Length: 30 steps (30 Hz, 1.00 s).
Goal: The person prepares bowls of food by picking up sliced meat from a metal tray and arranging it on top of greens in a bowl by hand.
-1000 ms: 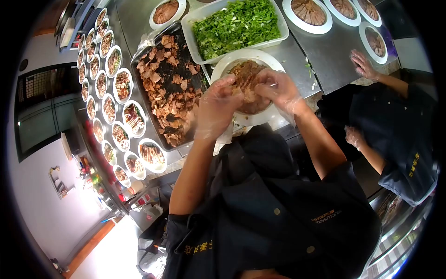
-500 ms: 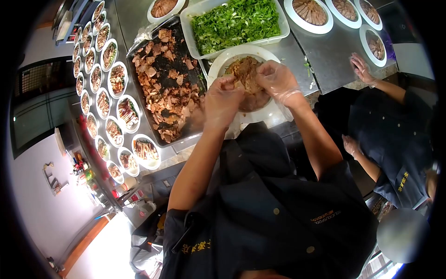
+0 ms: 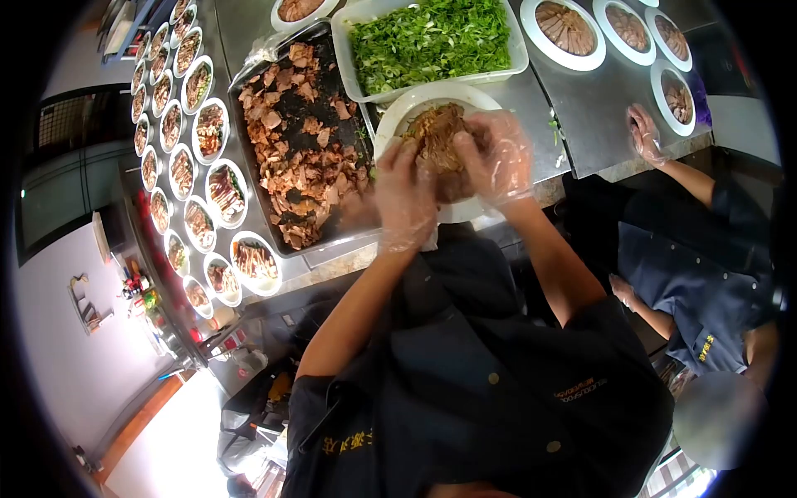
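A white plate (image 3: 390,120) holds a heap of brown sliced meat (image 3: 442,141) with greens showing at its upper left edge. My left hand (image 3: 405,199), in a clear plastic glove, grips the heap's left side with curled fingers. On the opposite side, my gloved right hand (image 3: 503,162) has its fingers and thumb closed on the same meat. Both hands hide part of the plate's near half. Just left of my left hand lies a black tray (image 3: 332,73) with many chopped pieces of brown meat (image 3: 286,183).
Behind the plate stands a clear tub (image 3: 520,62) of chopped greens (image 3: 432,41). Rows of filled white bowls (image 3: 224,195) line the left. Plates of sliced meat (image 3: 564,33) sit at the upper right. A co-worker's gloved hand (image 3: 643,133) rests by the counter edge (image 3: 664,153).
My hands have shifted from pinching at the meat to cupping it from both sides, and the heap looks more gathered. The whole view has shifted slightly.
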Each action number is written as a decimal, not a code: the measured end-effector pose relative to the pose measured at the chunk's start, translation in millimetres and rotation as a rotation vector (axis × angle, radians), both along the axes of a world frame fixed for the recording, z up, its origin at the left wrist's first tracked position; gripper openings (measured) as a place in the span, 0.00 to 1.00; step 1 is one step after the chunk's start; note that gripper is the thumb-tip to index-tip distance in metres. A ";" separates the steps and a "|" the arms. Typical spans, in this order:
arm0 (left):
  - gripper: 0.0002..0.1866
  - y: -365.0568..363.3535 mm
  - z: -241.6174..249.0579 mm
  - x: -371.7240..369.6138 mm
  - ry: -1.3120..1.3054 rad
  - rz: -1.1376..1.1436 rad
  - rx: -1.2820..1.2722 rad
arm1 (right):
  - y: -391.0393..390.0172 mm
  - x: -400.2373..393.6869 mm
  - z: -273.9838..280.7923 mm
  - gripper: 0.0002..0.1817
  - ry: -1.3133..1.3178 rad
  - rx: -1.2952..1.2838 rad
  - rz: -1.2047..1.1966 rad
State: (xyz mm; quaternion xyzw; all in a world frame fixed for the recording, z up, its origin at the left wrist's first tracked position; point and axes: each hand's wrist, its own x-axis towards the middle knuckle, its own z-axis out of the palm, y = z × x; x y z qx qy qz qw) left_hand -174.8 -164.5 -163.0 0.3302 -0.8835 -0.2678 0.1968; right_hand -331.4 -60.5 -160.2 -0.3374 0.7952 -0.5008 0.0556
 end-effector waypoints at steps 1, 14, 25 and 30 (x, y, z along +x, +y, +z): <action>0.25 4.3 -3.4 -2.2 0.002 0.008 0.001 | -2.6 2.2 0.2 0.18 0.197 -0.034 0.005; 0.24 24.0 -15.2 -32.4 0.411 0.189 0.236 | -24.3 1.7 -12.4 0.25 0.260 0.115 0.201; 0.23 5.3 -31.2 -63.5 0.423 0.324 0.269 | -29.9 -10.6 -10.7 0.12 0.101 -0.073 0.371; 0.22 -9.3 -16.9 -65.1 0.333 0.196 0.345 | -39.3 7.2 -28.9 0.13 -0.088 -0.116 0.055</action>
